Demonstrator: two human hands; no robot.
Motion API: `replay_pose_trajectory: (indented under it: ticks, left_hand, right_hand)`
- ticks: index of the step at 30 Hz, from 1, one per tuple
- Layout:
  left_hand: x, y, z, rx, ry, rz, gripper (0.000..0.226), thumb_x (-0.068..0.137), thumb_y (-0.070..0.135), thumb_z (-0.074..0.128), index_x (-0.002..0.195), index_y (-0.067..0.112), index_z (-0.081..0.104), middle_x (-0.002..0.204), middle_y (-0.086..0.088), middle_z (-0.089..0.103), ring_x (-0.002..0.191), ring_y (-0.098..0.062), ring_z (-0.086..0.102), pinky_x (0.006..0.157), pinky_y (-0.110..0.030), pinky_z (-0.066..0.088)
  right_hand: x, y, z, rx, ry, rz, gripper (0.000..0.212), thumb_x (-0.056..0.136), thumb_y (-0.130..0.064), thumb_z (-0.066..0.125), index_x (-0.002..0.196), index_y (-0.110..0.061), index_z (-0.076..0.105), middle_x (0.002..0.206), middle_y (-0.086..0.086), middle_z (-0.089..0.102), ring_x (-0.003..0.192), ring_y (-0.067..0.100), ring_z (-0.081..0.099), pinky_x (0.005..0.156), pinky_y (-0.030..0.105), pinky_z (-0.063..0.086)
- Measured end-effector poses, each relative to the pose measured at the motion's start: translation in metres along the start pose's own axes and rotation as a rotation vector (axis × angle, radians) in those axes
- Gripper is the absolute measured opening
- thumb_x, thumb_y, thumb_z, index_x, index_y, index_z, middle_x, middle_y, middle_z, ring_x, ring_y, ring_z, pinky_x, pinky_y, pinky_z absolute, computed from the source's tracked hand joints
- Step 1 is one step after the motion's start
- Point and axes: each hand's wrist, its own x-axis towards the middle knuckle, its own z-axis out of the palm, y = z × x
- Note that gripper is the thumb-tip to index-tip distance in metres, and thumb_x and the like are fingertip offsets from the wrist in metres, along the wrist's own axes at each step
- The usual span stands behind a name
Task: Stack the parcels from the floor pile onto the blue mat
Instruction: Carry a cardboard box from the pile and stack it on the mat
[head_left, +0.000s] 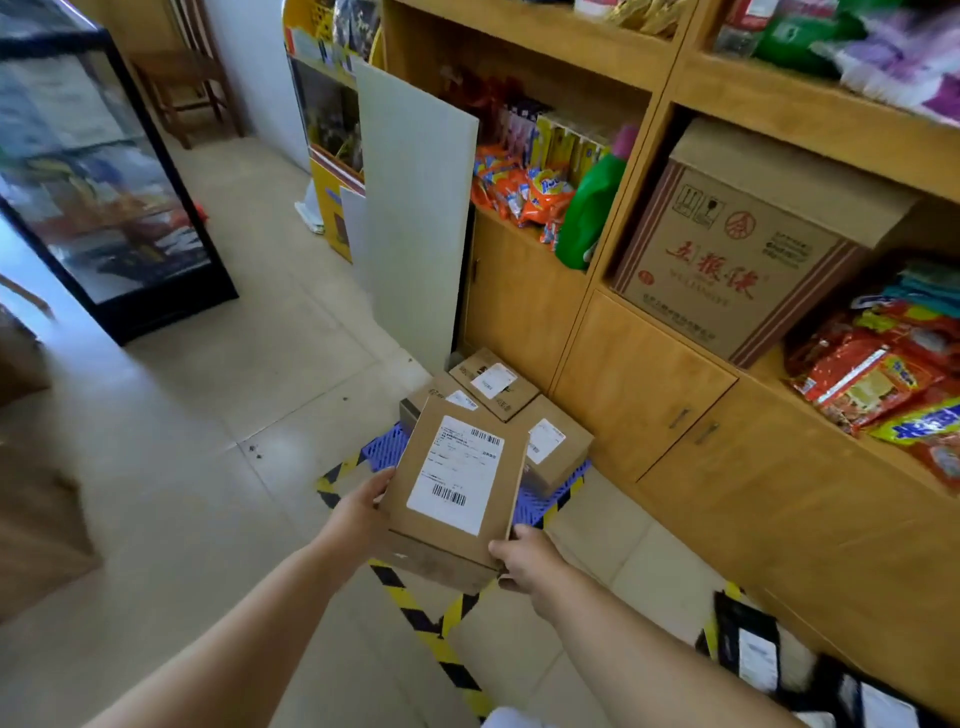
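Note:
I carry a brown cardboard parcel (457, 483) with a white shipping label in both hands, above the near edge of the blue mat (540, 501). My left hand (358, 512) grips its left side and my right hand (524, 564) grips its near right corner. On the mat behind it sit three cardboard parcels: one at the right (558, 441), one at the back (493, 382), and one mostly hidden behind the carried parcel (441, 395). Dark parcels (753, 649) with white labels lie on the floor at the lower right.
Yellow-and-black tape (415, 608) marks the floor around the mat. A wooden shelf unit (649, 395) full of goods stands right of the mat. A white board (415, 208) leans on it. A glass-door fridge (104, 182) stands at the left. Tiled floor lies between.

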Motion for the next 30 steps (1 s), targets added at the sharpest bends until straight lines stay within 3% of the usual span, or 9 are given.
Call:
replay_pose_trajectory:
  ticks: [2, 5, 9, 11, 16, 20, 23, 27, 30]
  left_hand:
    - [0.027, 0.003, 0.0, -0.046, -0.036, -0.039, 0.046, 0.093, -0.003, 0.042, 0.133, 0.018, 0.05, 0.128, -0.008, 0.056, 0.102, -0.025, 0.059, 0.083, -0.032, 0.05]
    - [0.064, 0.015, 0.006, 0.015, -0.091, -0.042, 0.046, 0.092, -0.002, 0.045, 0.132, 0.017, 0.052, 0.127, -0.009, 0.057, 0.104, -0.026, 0.06, 0.095, -0.041, 0.05]
    - [0.106, 0.042, 0.018, 0.151, -0.128, 0.016, 0.051, 0.092, -0.008, 0.039, 0.134, 0.019, 0.048, 0.126, -0.002, 0.056, 0.08, -0.004, 0.055, 0.063, -0.006, 0.047]
    - [0.129, 0.055, 0.022, 0.227, -0.146, 0.028, 0.051, 0.092, -0.005, 0.039, 0.135, 0.021, 0.045, 0.121, 0.002, 0.054, 0.081, -0.004, 0.054, 0.056, -0.007, 0.044]
    - [0.191, 0.07, 0.018, 0.411, -0.171, 0.033, 0.052, 0.092, 0.007, 0.043, 0.139, 0.03, 0.041, 0.128, -0.006, 0.051, 0.108, -0.021, 0.056, 0.089, -0.032, 0.051]
    - [0.226, 0.085, 0.019, 0.517, -0.229, 0.035, 0.053, 0.094, 0.006, 0.041, 0.14, 0.031, 0.039, 0.129, -0.007, 0.043, 0.101, -0.018, 0.049, 0.08, -0.026, 0.046]
    - [0.253, 0.09, 0.022, 0.557, -0.26, 0.038, 0.053, 0.093, 0.005, 0.043, 0.14, 0.03, 0.04, 0.13, -0.006, 0.042, 0.105, -0.02, 0.051, 0.088, -0.03, 0.049]
    - [0.285, 0.096, 0.022, 0.546, -0.339, 0.057, 0.043, 0.092, 0.011, 0.048, 0.128, 0.034, 0.054, 0.122, -0.002, 0.057, 0.1, -0.017, 0.061, 0.087, -0.034, 0.054]
    - [0.313, 0.096, 0.021, 0.57, -0.387, 0.085, 0.042, 0.09, 0.009, 0.049, 0.124, 0.033, 0.057, 0.117, -0.003, 0.059, 0.095, -0.019, 0.062, 0.081, -0.033, 0.055]
  right_hand:
    - [0.012, -0.006, 0.002, 0.048, 0.008, 0.037, 0.031, 0.093, -0.013, 0.05, 0.124, -0.009, 0.049, 0.127, 0.015, 0.055, 0.11, 0.027, 0.056, 0.077, 0.035, 0.051]
    - [0.035, -0.018, -0.003, 0.095, 0.024, 0.082, 0.036, 0.093, -0.01, 0.049, 0.129, -0.01, 0.045, 0.123, 0.011, 0.055, 0.095, 0.018, 0.051, 0.067, 0.027, 0.045]
    - [0.072, -0.039, -0.017, 0.138, 0.035, 0.133, 0.019, 0.094, -0.006, 0.048, 0.113, -0.009, 0.05, 0.117, 0.011, 0.055, 0.092, 0.018, 0.049, 0.059, 0.022, 0.042]
    - [0.092, -0.052, -0.023, 0.161, 0.047, 0.152, 0.016, 0.094, -0.006, 0.049, 0.108, -0.012, 0.049, 0.112, 0.01, 0.054, 0.092, 0.018, 0.049, 0.061, 0.023, 0.042]
    - [0.132, -0.08, -0.026, 0.179, 0.076, 0.19, 0.036, 0.094, -0.006, 0.049, 0.13, -0.006, 0.044, 0.119, 0.013, 0.055, 0.094, 0.019, 0.047, 0.067, 0.025, 0.042]
    - [0.158, -0.092, -0.023, 0.238, 0.093, 0.239, 0.032, 0.092, -0.006, 0.05, 0.124, -0.007, 0.049, 0.102, 0.006, 0.052, 0.091, 0.019, 0.049, 0.071, 0.028, 0.045]
    - [0.17, -0.097, -0.021, 0.305, 0.107, 0.284, 0.027, 0.091, -0.005, 0.052, 0.118, -0.011, 0.054, 0.101, 0.005, 0.055, 0.086, 0.017, 0.051, 0.064, 0.025, 0.047]
    - [0.19, -0.101, -0.013, 0.404, 0.147, 0.333, 0.024, 0.092, -0.004, 0.052, 0.111, -0.019, 0.052, 0.102, 0.004, 0.057, 0.076, 0.011, 0.053, 0.063, 0.025, 0.047]
    - [0.206, -0.107, -0.001, 0.497, 0.206, 0.374, 0.022, 0.093, -0.003, 0.05, 0.109, -0.017, 0.053, 0.101, 0.004, 0.058, 0.088, 0.017, 0.054, 0.064, 0.025, 0.044]
